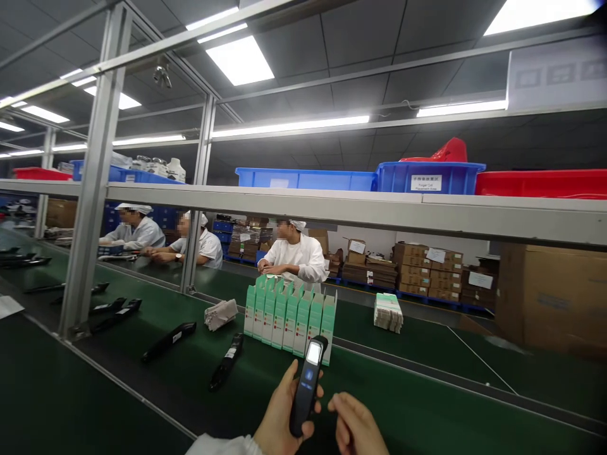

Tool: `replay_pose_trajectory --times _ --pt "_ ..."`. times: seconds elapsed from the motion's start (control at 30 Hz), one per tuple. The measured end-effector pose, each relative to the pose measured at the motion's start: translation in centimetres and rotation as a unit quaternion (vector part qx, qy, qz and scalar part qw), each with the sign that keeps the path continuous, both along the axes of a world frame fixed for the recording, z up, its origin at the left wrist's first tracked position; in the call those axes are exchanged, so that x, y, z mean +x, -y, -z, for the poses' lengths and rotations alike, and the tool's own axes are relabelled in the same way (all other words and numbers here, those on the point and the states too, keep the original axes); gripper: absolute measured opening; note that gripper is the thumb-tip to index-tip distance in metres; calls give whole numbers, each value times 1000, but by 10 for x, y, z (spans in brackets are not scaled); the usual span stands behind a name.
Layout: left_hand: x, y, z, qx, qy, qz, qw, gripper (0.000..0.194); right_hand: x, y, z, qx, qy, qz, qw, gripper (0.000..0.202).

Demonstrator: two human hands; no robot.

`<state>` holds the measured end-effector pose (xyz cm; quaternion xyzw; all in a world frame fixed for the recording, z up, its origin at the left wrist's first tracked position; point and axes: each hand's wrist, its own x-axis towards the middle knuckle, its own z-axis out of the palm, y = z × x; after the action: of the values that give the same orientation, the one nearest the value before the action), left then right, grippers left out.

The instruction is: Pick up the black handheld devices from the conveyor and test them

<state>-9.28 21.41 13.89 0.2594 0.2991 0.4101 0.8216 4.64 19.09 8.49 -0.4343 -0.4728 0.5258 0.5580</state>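
My left hand (279,407) is wrapped round a slim black handheld device (303,392), held upright and tilted slightly. Near its top a white area glows, and small blue marks light up below. Just to the right, apart from the device, my right hand (355,422) has its fingers curled together, with nothing visible in them. Behind the device stands a row of several green-and-white small boxes (287,316) with raised top flaps. A similar black device (226,361) lies on the green belt to the left, another black device (169,341) farther left.
A bundle of pale folded paper (220,314) lies left of the boxes; a stack of flat cartons (387,311) sits to the right. A metal post (97,170) and a shelf (284,202) with blue bins (427,167) frame the view. Several co-workers in white sit across.
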Motion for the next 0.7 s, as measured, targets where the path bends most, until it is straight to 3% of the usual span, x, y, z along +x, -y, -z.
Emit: replay_pose_trajectory --times 0.1,0.27,0.33,0.43,0.5,0.7 --pt "6 9 -5 3 3 2 1000 39 8 -3 -5 3 -42 107 993 59" --pt "15 11 3 83 -32 -2 996 33 13 -1 -6 -3 -66 173 983 57" --pt "17 9 8 157 -113 -35 981 32 11 -1 -7 0 -81 177 981 56" --pt "17 10 12 309 -223 -105 919 43 6 1 -13 4 -111 181 977 56" --pt "17 13 11 368 -259 -124 884 50 2 5 -20 -13 -125 169 978 57" --pt "20 27 6 376 -269 -52 885 58 -8 15 -38 -43 -157 97 982 63"
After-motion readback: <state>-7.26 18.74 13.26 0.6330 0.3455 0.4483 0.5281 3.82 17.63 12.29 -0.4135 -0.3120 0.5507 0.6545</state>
